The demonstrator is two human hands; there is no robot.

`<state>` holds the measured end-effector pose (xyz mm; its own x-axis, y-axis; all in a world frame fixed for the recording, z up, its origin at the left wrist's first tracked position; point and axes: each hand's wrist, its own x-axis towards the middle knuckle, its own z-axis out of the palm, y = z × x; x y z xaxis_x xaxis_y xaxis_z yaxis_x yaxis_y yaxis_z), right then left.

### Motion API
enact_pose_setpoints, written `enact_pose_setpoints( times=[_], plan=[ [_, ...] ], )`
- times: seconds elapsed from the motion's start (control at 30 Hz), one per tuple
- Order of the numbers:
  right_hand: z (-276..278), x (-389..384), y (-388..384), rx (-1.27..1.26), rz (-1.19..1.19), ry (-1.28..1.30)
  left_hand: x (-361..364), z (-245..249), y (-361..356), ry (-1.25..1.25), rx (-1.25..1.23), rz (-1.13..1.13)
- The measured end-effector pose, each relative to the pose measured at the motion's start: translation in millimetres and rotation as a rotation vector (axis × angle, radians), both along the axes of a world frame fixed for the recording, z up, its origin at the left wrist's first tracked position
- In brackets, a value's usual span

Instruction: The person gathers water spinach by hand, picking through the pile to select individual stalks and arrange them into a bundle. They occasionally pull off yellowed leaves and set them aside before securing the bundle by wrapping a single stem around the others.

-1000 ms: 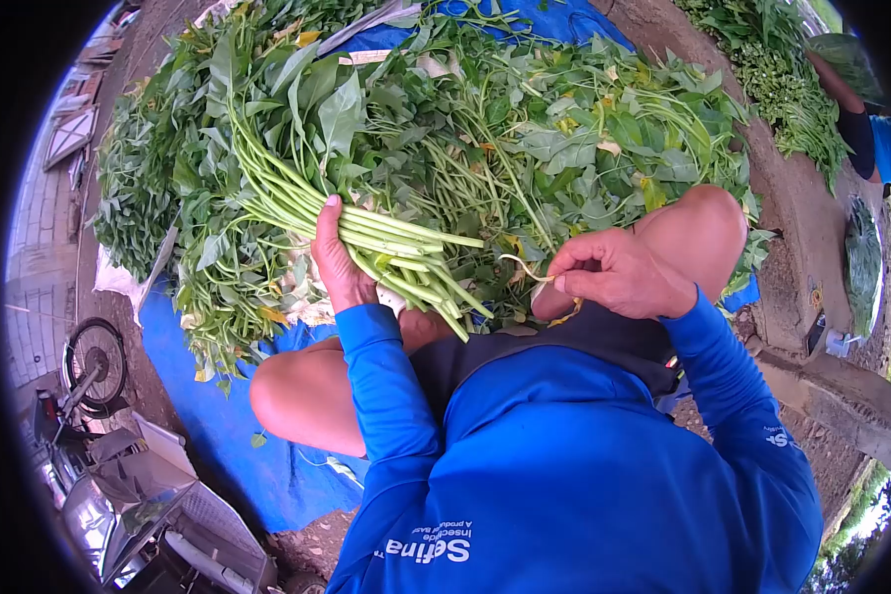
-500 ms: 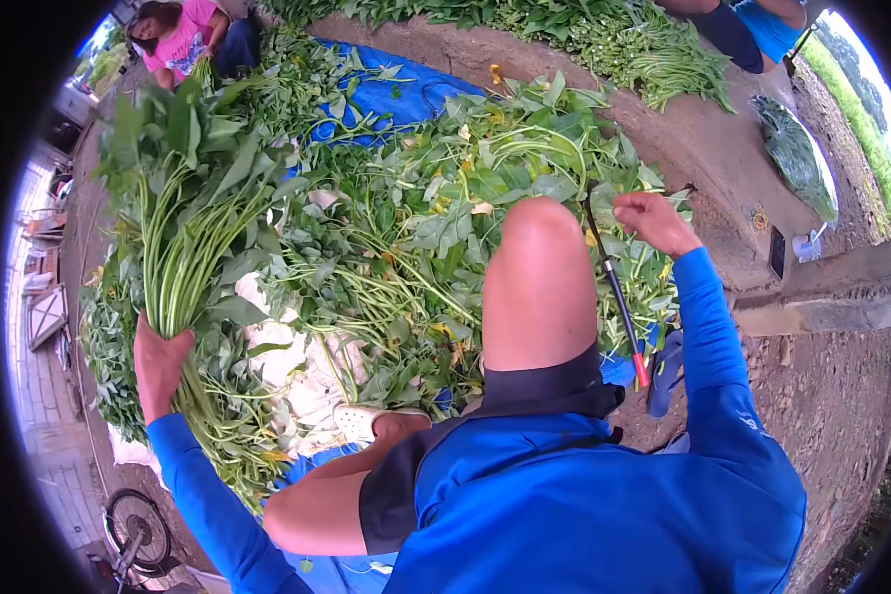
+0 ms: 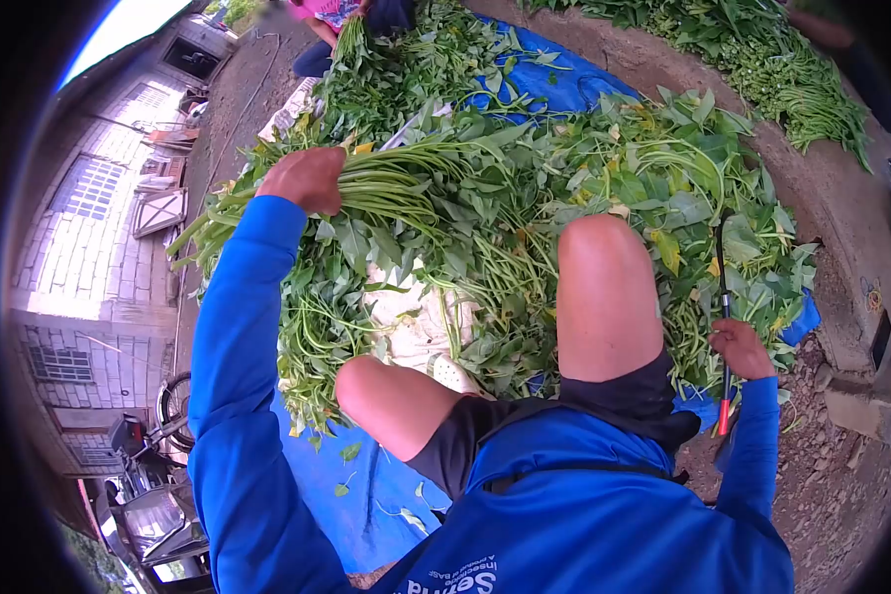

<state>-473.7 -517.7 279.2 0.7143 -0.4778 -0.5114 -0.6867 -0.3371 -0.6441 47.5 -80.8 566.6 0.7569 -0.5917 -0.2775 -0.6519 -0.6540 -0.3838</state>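
Observation:
My left hand (image 3: 307, 180) is closed around the stems of a thick bundle of leafy greens (image 3: 391, 190). The bundle lies sideways over the pile, leaves to the right and cut ends to the left. My right hand (image 3: 742, 348) has curled fingers and overlaps a long dark stick-like tool (image 3: 725, 384) with a red end, beside my right knee; what those fingers hold, if anything, I cannot tell. Around both hands spreads a heap of loose leafy greens (image 3: 510, 267), with some yellow leaves among them.
Blue tarp (image 3: 342, 485) shows under the heap, with pale cloth (image 3: 416, 317) near my foot. Another person (image 3: 351, 25) handles greens at the top. More greens (image 3: 812, 109) lie at the upper right. A motorcycle (image 3: 148, 495) stands at the lower left, by a block wall (image 3: 99, 247).
My left hand has swung up and inward, tipping the bundle from upright to sideways. My right hand has come down from beside my knee to the tool. The view has turned left.

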Motion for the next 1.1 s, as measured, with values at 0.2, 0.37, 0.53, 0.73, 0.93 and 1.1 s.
enact_pose_setpoints(
  times=[0.2, 0.37, 0.53, 0.73, 0.93, 1.1],
  plan=[
    [110.0, 116.1, 44.9, 0.073, 0.081, -0.53, -5.3, 46.7, -48.3, -0.026, -0.236, -0.118],
    [213.4, 209.9, 100.8, -0.4, 0.173, -1.21, -6.4, 99.1, -105.0, 0.194, -0.184, -0.054],
    [220.4, 226.5, 131.5, -0.194, 0.294, -1.162, -39.1, 146.2, -126.9, 0.165, -0.073, 0.037],
    [213.7, 218.1, 125.9, 0.21, 0.235, -1.067, -50.7, 99.7, -128.4, -0.109, -0.317, -0.418],
    [327.6, 231.3, 153.2, 0.378, 0.141, -1.473, -128.1, 11.4, -112.6, -0.261, -0.607, -0.647],
    [236.0, 247.4, 203.7, -0.237, 0.525, -1.071, -211.7, -72.6, -28.8, -0.386, -0.539, -0.52]
  ],
)
